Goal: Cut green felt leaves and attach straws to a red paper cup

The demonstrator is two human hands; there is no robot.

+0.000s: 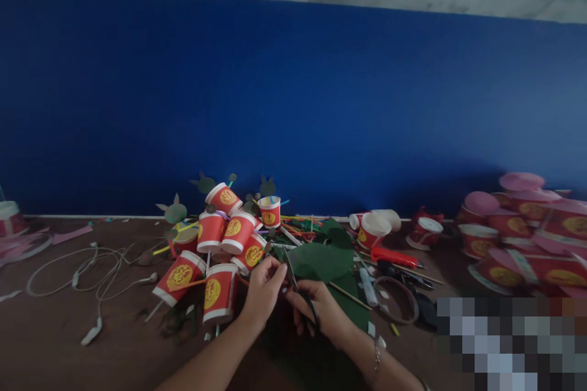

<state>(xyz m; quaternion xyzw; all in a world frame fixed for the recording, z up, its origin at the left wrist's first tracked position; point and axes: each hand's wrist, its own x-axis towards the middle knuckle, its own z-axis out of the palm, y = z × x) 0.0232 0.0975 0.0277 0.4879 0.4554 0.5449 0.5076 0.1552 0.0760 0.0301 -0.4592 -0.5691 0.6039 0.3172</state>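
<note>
The left hand (265, 289) has thumb and fingertips drawn close (whether they pinch something small, I cannot tell); the right hand (323, 311) grips scissors (290, 269), blades pointing far. Green paper (316, 260) lies right of the blades, red cups (219, 294) left.

Dim overall, muted colour; soft light seemingly from the right, the blue panel (293, 104) paling toward that end, darker at left; table (41, 342) murky, deepest along its near edge; dark shadow at the far right corner, behind the pink-topped cups (527, 238), which are smeared and stretched; left hand (265, 287) and right hand (316, 308) fairly clear; faint sheen on the scissors (292, 269); no harsh glare; blocky mosaic (509, 342) hides the near right corner.
</note>
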